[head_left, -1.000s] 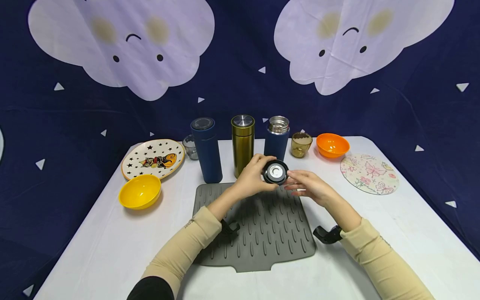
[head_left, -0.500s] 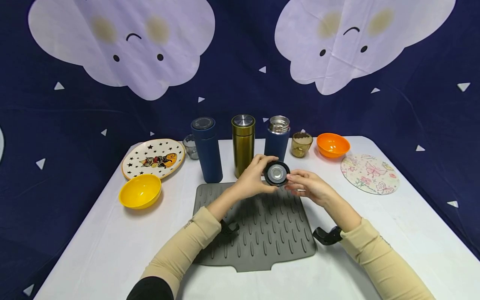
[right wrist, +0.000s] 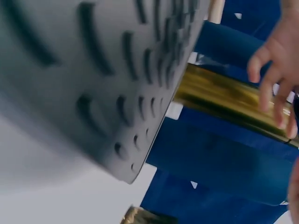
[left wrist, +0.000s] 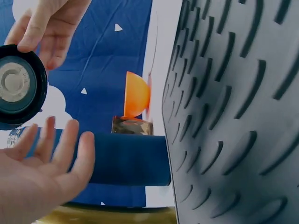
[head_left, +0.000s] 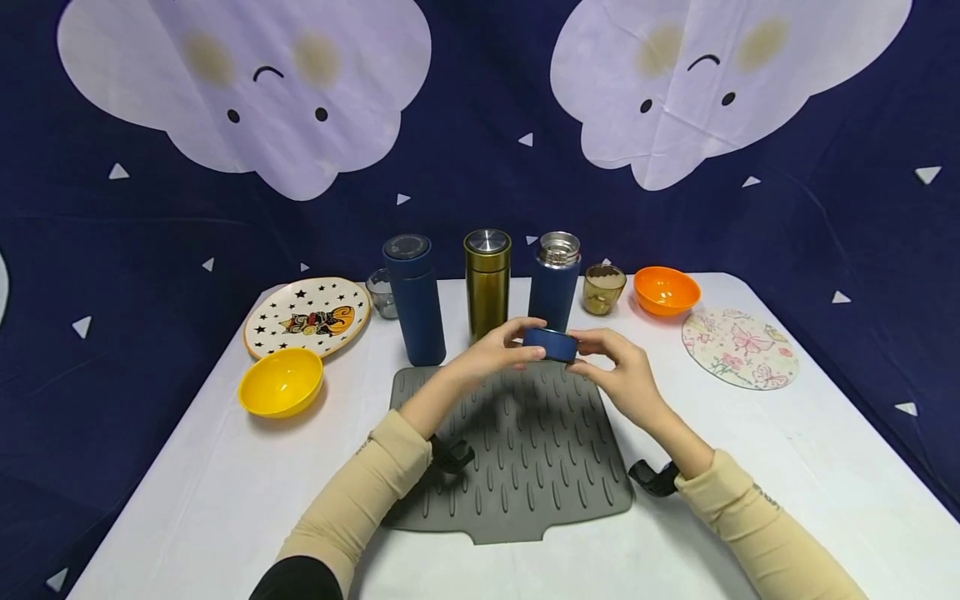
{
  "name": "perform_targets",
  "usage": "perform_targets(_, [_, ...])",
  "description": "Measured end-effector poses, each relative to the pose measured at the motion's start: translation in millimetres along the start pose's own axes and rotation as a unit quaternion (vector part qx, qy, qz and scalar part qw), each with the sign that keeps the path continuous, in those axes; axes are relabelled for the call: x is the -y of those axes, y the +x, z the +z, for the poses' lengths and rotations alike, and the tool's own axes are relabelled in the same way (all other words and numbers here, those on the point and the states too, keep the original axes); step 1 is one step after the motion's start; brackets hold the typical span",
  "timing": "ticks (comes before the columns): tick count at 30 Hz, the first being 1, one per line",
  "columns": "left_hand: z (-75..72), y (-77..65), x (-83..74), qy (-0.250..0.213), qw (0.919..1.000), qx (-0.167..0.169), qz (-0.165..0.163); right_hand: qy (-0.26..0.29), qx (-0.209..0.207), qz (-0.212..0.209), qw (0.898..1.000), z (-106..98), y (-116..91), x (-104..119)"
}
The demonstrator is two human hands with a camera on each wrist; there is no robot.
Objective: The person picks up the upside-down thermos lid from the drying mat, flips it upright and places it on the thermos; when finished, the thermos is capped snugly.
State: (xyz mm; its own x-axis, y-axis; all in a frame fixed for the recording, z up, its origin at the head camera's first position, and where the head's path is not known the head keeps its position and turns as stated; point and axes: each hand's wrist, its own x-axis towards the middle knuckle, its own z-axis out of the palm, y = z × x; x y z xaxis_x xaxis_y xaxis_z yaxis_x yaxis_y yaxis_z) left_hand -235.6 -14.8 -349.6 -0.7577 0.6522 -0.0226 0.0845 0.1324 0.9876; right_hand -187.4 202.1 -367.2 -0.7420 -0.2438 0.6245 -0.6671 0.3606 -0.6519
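Note:
Between the two hands is a blue bottle lid [head_left: 551, 343], its blue side wall towards the head camera. Its dark underside with a pale round centre shows in the left wrist view. My right hand [head_left: 626, 375] pinches it from the right with finger and thumb. My left hand [head_left: 491, 354] has its thumb on the lid's left end and a finger at its top edge; its other fingers spread loosely below the lid in the left wrist view. Behind the hands stands an uncapped blue bottle [head_left: 553, 287], its steel neck exposed.
Left of the uncapped bottle stand a gold bottle [head_left: 488, 287] and a capped blue bottle [head_left: 420, 312]. A grey ridged mat [head_left: 517, 467] lies below the hands. Around them are a yellow bowl [head_left: 281, 383], a plate [head_left: 273, 304], an orange bowl [head_left: 666, 292], an amber cup [head_left: 603, 292] and a round floral mat [head_left: 738, 350].
The lid has been turned from its underside facing the head camera to its blue side wall. The right thumb and finger have closed on it; the left thumb has moved up onto its front.

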Motion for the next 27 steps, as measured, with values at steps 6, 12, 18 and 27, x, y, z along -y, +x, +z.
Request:
perform_targets(6, [-4.3, -3.7, 0.3, -0.025, 0.9979, 0.033, 0.049, -0.145, -0.062, -0.219, 0.963, 4.1, -1.1, -1.0])
perform_targets(12, [-1.8, -5.8, -3.5, -0.02, 0.9964, 0.043, 0.07, -0.198, -0.096, -0.309, 0.925, 5.1, 0.7, -5.2])
perform_targets(18, [3.0, -5.5, -4.8, 0.011, 0.9959, 0.013, 0.089, -0.199, -0.101, -0.336, 0.915, 5.2, 1.8, -8.9])
perform_targets(27, [6.5, -4.1, -3.9, 0.048, 0.9936, -0.015, 0.101, -0.211, -0.105, -0.348, 0.907, 3.7, 2.6, -9.0])
